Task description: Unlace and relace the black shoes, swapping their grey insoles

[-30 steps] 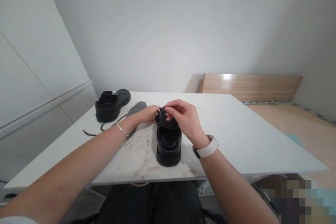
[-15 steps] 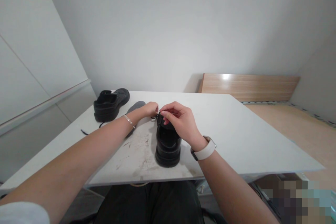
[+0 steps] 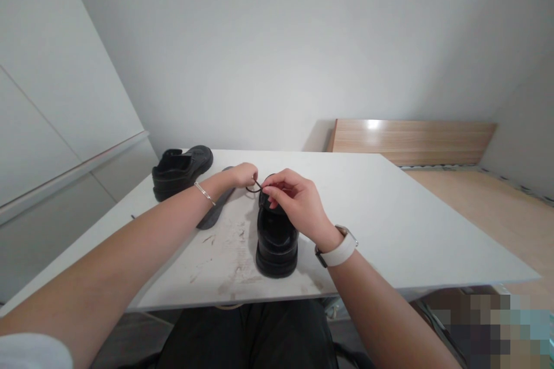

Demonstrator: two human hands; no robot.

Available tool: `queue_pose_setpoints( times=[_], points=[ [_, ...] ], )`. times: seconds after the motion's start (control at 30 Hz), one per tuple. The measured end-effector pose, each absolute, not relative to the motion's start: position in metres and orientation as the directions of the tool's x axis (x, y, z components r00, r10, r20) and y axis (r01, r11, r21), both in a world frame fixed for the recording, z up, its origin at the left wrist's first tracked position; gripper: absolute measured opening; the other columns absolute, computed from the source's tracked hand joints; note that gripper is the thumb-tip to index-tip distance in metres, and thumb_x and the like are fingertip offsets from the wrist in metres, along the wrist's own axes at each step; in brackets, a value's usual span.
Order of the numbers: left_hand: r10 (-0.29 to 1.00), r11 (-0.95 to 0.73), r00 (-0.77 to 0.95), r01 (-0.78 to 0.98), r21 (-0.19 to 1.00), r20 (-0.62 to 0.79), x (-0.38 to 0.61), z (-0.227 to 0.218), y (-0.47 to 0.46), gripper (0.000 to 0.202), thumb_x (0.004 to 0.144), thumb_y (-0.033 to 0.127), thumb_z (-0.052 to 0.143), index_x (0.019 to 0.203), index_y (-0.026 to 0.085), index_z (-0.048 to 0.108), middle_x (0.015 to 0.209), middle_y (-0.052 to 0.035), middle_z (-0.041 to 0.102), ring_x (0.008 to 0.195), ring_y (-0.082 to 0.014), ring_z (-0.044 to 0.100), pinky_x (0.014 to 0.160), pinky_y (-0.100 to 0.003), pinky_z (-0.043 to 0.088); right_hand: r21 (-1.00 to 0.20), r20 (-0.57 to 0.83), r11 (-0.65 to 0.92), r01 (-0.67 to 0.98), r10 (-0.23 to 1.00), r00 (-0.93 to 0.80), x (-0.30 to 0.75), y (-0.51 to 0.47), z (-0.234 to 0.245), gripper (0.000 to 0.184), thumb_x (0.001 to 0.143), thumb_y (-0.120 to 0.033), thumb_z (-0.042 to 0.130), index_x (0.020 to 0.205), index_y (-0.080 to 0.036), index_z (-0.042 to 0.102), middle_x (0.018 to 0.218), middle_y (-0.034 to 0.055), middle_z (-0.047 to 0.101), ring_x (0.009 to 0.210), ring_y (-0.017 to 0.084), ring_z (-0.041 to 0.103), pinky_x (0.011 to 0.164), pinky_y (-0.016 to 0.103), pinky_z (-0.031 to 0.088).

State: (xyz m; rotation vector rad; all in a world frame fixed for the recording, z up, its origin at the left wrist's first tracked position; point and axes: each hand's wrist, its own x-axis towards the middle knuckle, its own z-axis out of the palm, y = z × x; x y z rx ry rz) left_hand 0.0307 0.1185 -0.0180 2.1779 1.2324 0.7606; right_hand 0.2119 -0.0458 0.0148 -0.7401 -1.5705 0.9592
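A black shoe [image 3: 277, 248] stands upright on the white table, its heel towards me and its toe partly behind my right hand. My left hand [image 3: 243, 176] is closed on a black shoelace [image 3: 257, 184], which stretches from its fingers to the shoe's upper left side. Over the lacing, my right hand [image 3: 298, 199] pinches with thumb and forefinger at the lace's other end, close to the shoe. Beneath my left wrist lies a grey insole [image 3: 215, 214], partly covered by the forearm.
A second black shoe [image 3: 179, 173] stands at the table's back left. A dark lace tip [image 3: 133, 217] pokes out beyond my left forearm. Brown dirt smears mark the white table [image 3: 372, 213]. A wooden board [image 3: 411, 141] is at the right, past the table.
My left hand has drawn slightly left and up, away from the shoe, and more lace now shows between the hands. My right hand has stayed nearly in place.
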Motion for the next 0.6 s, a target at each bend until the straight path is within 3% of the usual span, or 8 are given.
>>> queue_pose_setpoints(
  times=[0.13, 0.27, 0.4, 0.47, 0.53, 0.6],
  points=[
    [0.909, -0.415, 0.232, 0.563, 0.715, 0.346, 0.04, 0.002, 0.125, 0.011, 0.079, 0.019, 0.056, 0.07, 0.017, 0.061, 0.054, -0.0009, 0.058, 0.055, -0.0149, 0.057, 0.062, -0.025, 0.047, -0.848, 0.511, 0.528, 0.044, 0.836, -0.199, 0.216, -0.048, 0.017, 0.009, 0.086, -0.028, 0.068, 0.087, -0.02, 0.071, 0.086, 0.0023, 0.065, 0.067, 0.011, 0.06, 0.059, 0.024, 0.051],
    [0.869, -0.471, 0.112, 0.485, 0.737, 0.482, 0.049, 0.028, 0.115, 0.025, 0.098, 0.029, 0.038, 0.101, 0.016, 0.058, 0.08, -0.0051, 0.066, 0.069, -0.0138, 0.063, 0.066, -0.024, 0.05, -0.815, 0.545, 0.564, 0.132, 0.824, -0.155, 0.221, -0.047, 0.02, 0.01, 0.087, -0.028, 0.067, 0.087, -0.02, 0.072, 0.089, 0.0036, 0.069, 0.073, 0.013, 0.06, 0.063, 0.025, 0.05],
    [0.76, -0.52, 0.109, 0.694, 0.498, 0.641, 0.046, 0.053, 0.103, 0.039, 0.093, 0.052, 0.051, 0.088, 0.017, 0.066, 0.072, -0.0057, 0.066, 0.071, -0.0189, 0.062, 0.07, -0.029, 0.047, -0.796, 0.579, 0.582, 0.163, 0.812, -0.073, 0.224, -0.043, 0.028, 0.007, 0.086, -0.027, 0.068, 0.085, -0.02, 0.071, 0.086, 0.0032, 0.069, 0.074, 0.014, 0.061, 0.063, 0.026, 0.049],
    [0.836, -0.406, 0.121, 0.794, 0.453, 0.535, 0.038, 0.059, 0.106, 0.054, 0.091, 0.063, 0.049, 0.072, 0.017, 0.069, 0.055, -0.0059, 0.059, 0.062, -0.0215, 0.061, 0.067, -0.032, 0.045, -0.784, 0.607, 0.601, 0.152, 0.795, -0.013, 0.226, -0.042, 0.034, 0.007, 0.086, -0.027, 0.068, 0.086, -0.02, 0.07, 0.085, 0.0028, 0.068, 0.073, 0.014, 0.06, 0.061, 0.026, 0.047],
    [0.945, -0.271, 0.095, 0.763, 0.587, 0.313, 0.028, 0.057, 0.115, 0.063, 0.087, 0.069, 0.051, 0.056, 0.016, 0.066, 0.039, -0.0057, 0.049, 0.049, -0.0216, 0.058, 0.061, -0.034, 0.044, -0.767, 0.638, 0.629, 0.13, 0.769, 0.043, 0.227, -0.042, 0.041, 0.007, 0.086, -0.027, 0.067, 0.086, -0.02, 0.069, 0.084, 0.0022, 0.068, 0.07, 0.013, 0.059, 0.06, 0.026, 0.047],
    [0.985, -0.174, 0.099, 0.625, 0.761, 0.144, 0.019, 0.05, 0.124, 0.065, 0.082, 0.073, 0.055, 0.053, 0.015, 0.064, 0.034, -0.0059, 0.045, 0.042, -0.0211, 0.055, 0.055, -0.034, 0.045, -0.749, 0.662, 0.652, 0.113, 0.745, 0.082, 0.228, -0.044, 0.047, 0.006, 0.087, -0.027, 0.067, 0.086, -0.021, 0.068, 0.083, 0.0015, 0.067, 0.067, 0.012, 0.057, 0.058, 0.025, 0.046]
  ],
)
